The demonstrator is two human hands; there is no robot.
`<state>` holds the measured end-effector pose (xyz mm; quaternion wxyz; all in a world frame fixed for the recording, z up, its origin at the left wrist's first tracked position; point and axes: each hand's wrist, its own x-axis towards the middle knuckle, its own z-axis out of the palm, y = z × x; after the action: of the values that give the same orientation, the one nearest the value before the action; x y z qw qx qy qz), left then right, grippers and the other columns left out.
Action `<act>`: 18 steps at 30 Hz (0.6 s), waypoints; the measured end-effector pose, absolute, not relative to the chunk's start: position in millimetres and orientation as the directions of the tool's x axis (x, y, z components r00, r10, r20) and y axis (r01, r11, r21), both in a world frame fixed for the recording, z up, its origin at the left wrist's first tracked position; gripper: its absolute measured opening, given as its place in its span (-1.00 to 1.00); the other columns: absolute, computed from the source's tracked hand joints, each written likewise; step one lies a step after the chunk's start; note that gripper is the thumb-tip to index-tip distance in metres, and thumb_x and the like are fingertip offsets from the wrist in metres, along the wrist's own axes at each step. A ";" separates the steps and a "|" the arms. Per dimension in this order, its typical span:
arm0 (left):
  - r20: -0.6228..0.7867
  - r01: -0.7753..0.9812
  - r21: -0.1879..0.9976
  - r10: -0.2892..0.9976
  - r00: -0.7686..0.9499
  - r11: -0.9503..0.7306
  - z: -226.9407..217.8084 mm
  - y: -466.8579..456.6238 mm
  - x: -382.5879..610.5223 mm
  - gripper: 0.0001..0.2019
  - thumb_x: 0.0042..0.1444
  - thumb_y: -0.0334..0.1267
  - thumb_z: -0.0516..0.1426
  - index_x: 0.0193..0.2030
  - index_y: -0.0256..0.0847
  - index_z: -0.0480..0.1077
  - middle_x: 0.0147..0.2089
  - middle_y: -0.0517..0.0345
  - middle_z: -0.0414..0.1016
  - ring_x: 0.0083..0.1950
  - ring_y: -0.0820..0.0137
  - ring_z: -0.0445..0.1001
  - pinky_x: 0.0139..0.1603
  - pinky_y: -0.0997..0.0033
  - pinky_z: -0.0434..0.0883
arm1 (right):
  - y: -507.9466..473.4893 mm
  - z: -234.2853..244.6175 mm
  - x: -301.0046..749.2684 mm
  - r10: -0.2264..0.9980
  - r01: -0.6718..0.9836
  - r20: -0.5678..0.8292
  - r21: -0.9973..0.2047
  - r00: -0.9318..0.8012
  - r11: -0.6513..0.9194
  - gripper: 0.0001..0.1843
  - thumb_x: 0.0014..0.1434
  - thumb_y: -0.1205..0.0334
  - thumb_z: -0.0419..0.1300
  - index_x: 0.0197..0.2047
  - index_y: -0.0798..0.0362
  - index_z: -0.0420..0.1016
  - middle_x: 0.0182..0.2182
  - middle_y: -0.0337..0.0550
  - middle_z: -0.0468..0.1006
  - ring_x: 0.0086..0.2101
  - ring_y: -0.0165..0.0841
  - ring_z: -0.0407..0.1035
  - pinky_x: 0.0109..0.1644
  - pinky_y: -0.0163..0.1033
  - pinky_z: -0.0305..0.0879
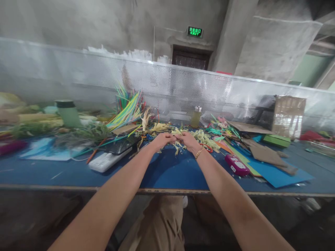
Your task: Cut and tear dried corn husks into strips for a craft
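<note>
The left hand [166,138] and right hand [187,140] nearly meet, fingers narrowed, contents unclear; pale yellow scraps [208,139] lie around them.

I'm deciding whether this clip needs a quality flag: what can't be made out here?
Head view: whether the left hand and right hand grip any pale strips; the hands cover the spot.
Head view: what the magenta thing at far left is; blurred and cut off by the edge.
Head view: the markings on the purple box; too small.
</note>
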<state>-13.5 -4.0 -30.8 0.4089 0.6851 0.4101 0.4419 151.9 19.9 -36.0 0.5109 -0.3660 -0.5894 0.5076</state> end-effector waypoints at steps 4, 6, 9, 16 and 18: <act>0.308 0.192 0.914 0.918 0.250 -0.358 -27.5 -7.2 -13.2 -0.72 -0.19 -0.06 0.30 -0.51 -0.27 0.46 -0.58 0.23 0.37 -0.55 0.53 0.19 -0.51 0.49 0.12 | 17.4 -32.7 152.3 0.956 -0.089 0.202 -0.978 -0.210 0.188 -0.53 -0.31 -0.01 0.44 -0.58 0.06 0.26 -0.61 -0.35 0.36 -0.48 -0.46 0.28 -0.38 -0.33 0.19; 0.312 0.196 0.912 0.920 0.237 -0.360 -27.4 -7.0 -13.9 -0.72 -0.17 -0.05 0.29 -0.51 -0.27 0.47 -0.58 0.22 0.38 -0.55 0.54 0.18 -0.51 0.49 0.12 | 15.3 -30.6 153.1 0.958 -0.118 0.143 -0.986 -0.248 0.117 -0.58 -0.25 -0.03 0.42 -0.48 0.06 0.38 -0.52 -0.29 0.44 -0.42 -0.43 0.34 -0.34 -0.31 0.24; 0.311 0.208 0.910 0.922 0.230 -0.358 -28.4 -5.4 -14.6 -0.72 -0.15 -0.05 0.28 -0.51 -0.26 0.49 -0.55 0.21 0.42 -0.56 0.54 0.17 -0.52 0.49 0.11 | 15.4 -29.6 154.3 0.958 -0.177 0.144 -0.979 -0.246 0.102 -0.59 -0.23 -0.03 0.42 -0.45 0.04 0.39 -0.52 -0.33 0.42 -0.44 -0.46 0.32 -0.34 -0.32 0.25; 0.246 0.240 0.913 0.916 0.318 -0.329 -26.8 -5.6 -14.9 -0.75 -0.23 -0.10 0.33 -0.57 -0.25 0.49 -0.58 0.21 0.42 -0.56 0.53 0.20 -0.53 0.49 0.11 | 29.9 -33.1 159.4 0.964 -0.212 0.264 -0.944 -0.019 0.254 -0.52 -0.35 -0.04 0.45 -0.53 0.05 0.30 -0.61 -0.38 0.32 -0.56 -0.54 0.17 -0.46 -0.37 0.14; 0.232 0.235 0.916 0.909 0.347 -0.324 -27.0 -5.4 -16.4 -0.78 -0.22 -0.11 0.32 -0.56 -0.24 0.50 -0.56 0.18 0.45 -0.54 0.50 0.26 -0.51 0.48 0.15 | 33.2 -33.2 162.3 0.959 -0.239 0.280 -0.929 0.041 0.281 -0.52 -0.32 -0.05 0.44 -0.53 0.05 0.29 -0.62 -0.37 0.31 -0.57 -0.54 0.16 -0.49 -0.37 0.12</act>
<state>-16.4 -5.4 -27.0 0.4173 0.7066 0.4047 0.4035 162.3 33.2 -33.2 0.6250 -0.3602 -0.4999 0.4793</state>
